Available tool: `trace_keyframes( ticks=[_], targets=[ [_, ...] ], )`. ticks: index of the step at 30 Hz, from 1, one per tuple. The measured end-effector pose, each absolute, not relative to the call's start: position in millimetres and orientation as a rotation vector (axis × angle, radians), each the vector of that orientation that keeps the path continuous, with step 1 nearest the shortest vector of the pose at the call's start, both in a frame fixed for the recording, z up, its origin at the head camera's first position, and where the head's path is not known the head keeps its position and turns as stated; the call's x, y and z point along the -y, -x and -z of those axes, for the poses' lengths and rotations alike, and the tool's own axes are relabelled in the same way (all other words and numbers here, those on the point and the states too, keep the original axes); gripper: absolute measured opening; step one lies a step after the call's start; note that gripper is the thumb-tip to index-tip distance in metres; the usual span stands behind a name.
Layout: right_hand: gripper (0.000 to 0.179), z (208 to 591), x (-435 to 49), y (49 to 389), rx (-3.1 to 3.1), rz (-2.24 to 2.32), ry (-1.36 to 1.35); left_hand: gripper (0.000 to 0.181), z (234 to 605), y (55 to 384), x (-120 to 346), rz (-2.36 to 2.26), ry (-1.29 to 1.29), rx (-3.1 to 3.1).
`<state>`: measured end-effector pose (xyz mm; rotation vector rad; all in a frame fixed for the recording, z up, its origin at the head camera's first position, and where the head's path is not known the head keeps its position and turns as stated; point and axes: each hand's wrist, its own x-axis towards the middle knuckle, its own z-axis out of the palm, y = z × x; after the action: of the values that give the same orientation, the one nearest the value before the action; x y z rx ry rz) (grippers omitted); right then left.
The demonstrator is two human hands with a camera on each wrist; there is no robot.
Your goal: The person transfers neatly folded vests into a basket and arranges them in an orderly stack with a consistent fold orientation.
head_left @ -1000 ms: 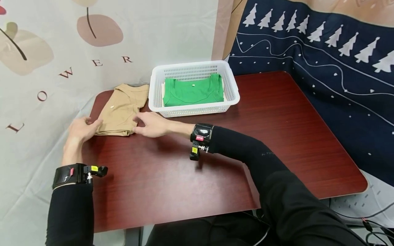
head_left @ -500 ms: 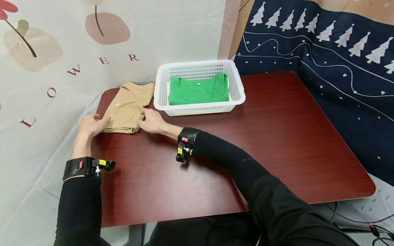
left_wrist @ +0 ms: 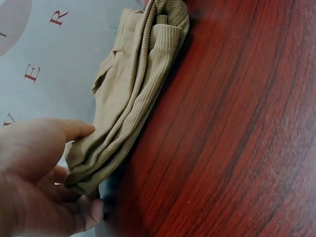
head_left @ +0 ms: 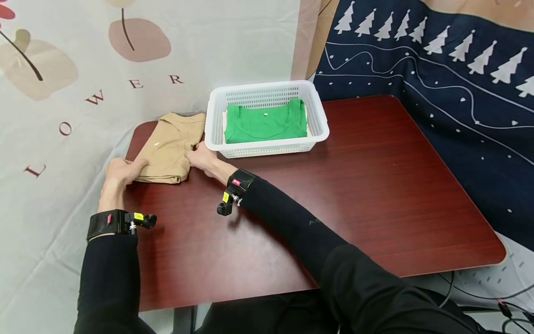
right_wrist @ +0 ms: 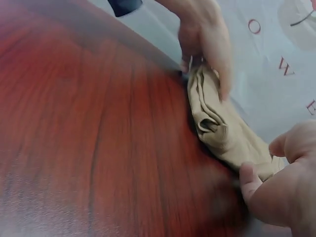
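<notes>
Beside the white basket (head_left: 267, 150), left hand (head_left: 121, 171) and right hand (head_left: 202, 157) pinch a folded tan shirt (head_left: 168, 148) (opposite sides). Even support should preserve folds.

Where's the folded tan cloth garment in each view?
Head: folded tan cloth garment, left of centre, between left hand and right hand.
Left wrist: garment from upper centre down to lower left.
Right wrist: garment right of centre, sloping down rightward.
Shared landmark: dark red wood-grain table, in all three.

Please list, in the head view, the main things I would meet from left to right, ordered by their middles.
Left hand, folded tan garment, right hand, white basket, dark blue cloth with white trees.
</notes>
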<state>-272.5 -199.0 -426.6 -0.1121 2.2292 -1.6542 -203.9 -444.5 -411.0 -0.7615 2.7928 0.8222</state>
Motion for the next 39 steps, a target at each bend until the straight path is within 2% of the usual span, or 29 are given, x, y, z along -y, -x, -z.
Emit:
trace_keyframes(
  ticks=[8,17,21,26,34,39],
  targets=[
    [0.027,437.4,211.6,281.6,-2.101,1.627,0.079,0.076,418.0,205.8,453.1,-0.873,0.708,-2.764],
    [0.049,471.1,222.8,307.4,-2.514,1.175,0.218,0.065,417.8,199.8,444.9,-0.912,0.557,-2.800],
    [0.050,470.6,224.2,305.4,-2.627,1.082,0.299,0.058,416.4,192.6,447.6,-0.959,0.551,-2.801],
    [0.046,452.9,211.9,285.5,-2.532,1.148,0.325,0.064,413.5,181.1,453.6,-1.026,0.510,-2.746],
    [0.025,440.5,188.3,246.3,-2.175,1.434,0.238,0.061,412.9,159.8,458.6,-0.937,0.424,-2.732],
    [0.026,437.2,179.7,222.9,-2.136,1.432,0.239,0.061,408.8,146.3,460.6,-0.812,0.357,-2.754]
  ],
)
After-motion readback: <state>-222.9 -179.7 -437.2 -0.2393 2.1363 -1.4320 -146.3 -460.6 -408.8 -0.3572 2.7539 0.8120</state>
